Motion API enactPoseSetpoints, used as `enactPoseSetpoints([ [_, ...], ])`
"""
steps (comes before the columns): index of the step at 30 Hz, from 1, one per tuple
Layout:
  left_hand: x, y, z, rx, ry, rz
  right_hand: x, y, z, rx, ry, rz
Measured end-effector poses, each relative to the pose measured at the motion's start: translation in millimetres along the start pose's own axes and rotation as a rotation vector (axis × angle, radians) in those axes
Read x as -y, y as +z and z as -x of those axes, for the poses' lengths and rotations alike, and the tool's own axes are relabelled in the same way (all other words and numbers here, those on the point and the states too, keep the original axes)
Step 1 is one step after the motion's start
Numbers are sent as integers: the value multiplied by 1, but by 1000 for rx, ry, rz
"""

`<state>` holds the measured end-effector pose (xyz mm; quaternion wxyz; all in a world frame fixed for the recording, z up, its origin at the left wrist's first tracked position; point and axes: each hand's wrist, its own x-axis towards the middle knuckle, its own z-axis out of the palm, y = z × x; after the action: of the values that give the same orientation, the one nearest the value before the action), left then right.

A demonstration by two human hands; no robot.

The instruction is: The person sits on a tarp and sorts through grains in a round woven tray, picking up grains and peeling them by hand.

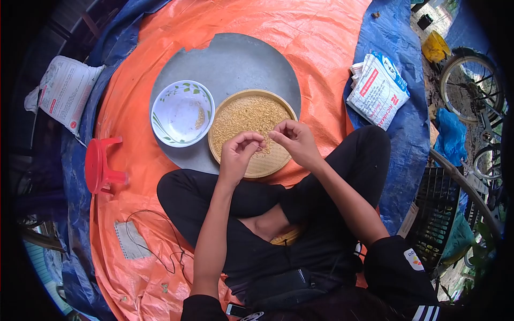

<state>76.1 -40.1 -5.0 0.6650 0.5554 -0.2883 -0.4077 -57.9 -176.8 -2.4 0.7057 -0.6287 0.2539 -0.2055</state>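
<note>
My left hand [239,155] and my right hand [297,142] hover close together above a round woven bamboo tray [256,172]. Thumb and fingertips are pinched on both hands; whatever lies between them is too small to make out. Golden-brown grain [246,115], resembling unhusked rice, covers most of the tray, with bare weave showing at the near side. Left of the tray stands a white bowl [174,120] with a green leaf pattern, holding a small patch of grain against its right inner wall. Both containers rest on a grey round board [251,56] with a chipped far edge.
An orange tarp [316,43] lies beneath, bordered by blue tarp. A red plastic stool [99,166] lies tipped at left, near a white sack [69,93]. Folded sacks [377,91] lie at right. A notebook [131,241] and a dark cord are left of my crossed legs.
</note>
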Motion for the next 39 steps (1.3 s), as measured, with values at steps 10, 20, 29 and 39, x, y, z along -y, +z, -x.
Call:
enactPoseSetpoints([
  [10, -1, -11, 1, 72, 88, 135, 2, 5, 3, 112, -14, -102],
  [20, -7, -7, 5, 46, 76, -6, 1, 11, 9, 219, 0, -163],
  [29, -3, -9, 0, 47, 76, -167, 0, 1, 5, 321, 36, -224],
  [39, 14, -11, -10, 26, -68, -570, -6, -8, 1, 221, 89, -92],
])
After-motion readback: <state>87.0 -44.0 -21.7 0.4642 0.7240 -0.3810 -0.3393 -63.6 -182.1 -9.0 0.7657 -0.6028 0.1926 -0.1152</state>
